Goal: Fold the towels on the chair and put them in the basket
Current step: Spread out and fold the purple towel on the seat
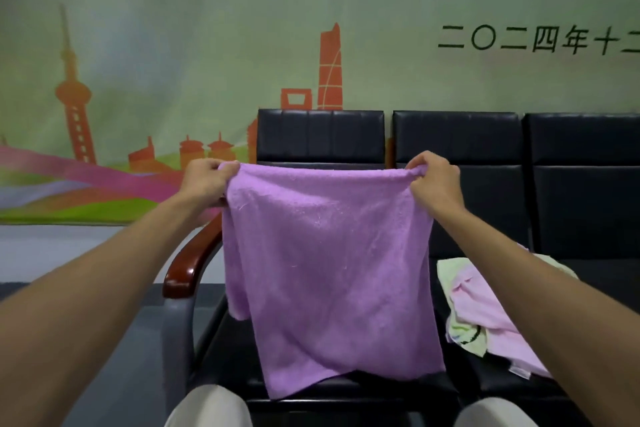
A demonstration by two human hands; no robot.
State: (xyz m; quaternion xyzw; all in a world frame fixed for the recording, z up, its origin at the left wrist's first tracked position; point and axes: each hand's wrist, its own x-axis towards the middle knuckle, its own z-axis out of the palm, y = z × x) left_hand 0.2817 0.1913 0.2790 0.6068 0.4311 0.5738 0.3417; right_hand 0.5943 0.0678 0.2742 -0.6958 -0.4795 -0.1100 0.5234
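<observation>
Across the back, a printed wall banner (138, 62) is filling the view, and a row of black chairs (457, 139) is standing against it. Purple towel (329, 270) is hanging in the air over the leftmost seat, spread wide and apparently single layer, its bottom hem touching the seat near the front edge. Second seat is carrying an unfolded pile: pink towel (485, 308) lying on a pale green towel (446, 274), bunched toward that seat's left edge and front. Wooden armrest (188, 263) is sitting at the left edge of the first chair, just beside the hanging cloth. Left hand (204, 180) is pinching the purple towel's top left corner, fingers curled round a wad of fabric; right hand (436, 184) is doing the same at the top right corner. Basket isn't showing anywhere. My read: first fold not yet made, two more towels waiting, so the task is looking early. Risks: both grips are bunching the corners rather than holding them flat, so the corners likely won't be lining up when brought together, giving a skewed fold. Top edge is sagging mid-span, so tension is low and the halves could be going out of square. Hem on the seat could be catching and dragging the lower corners off. Swinging right could be brushing the pile toward the front edge. Basket position unknown, so placement is needing a look-around first.
</observation>
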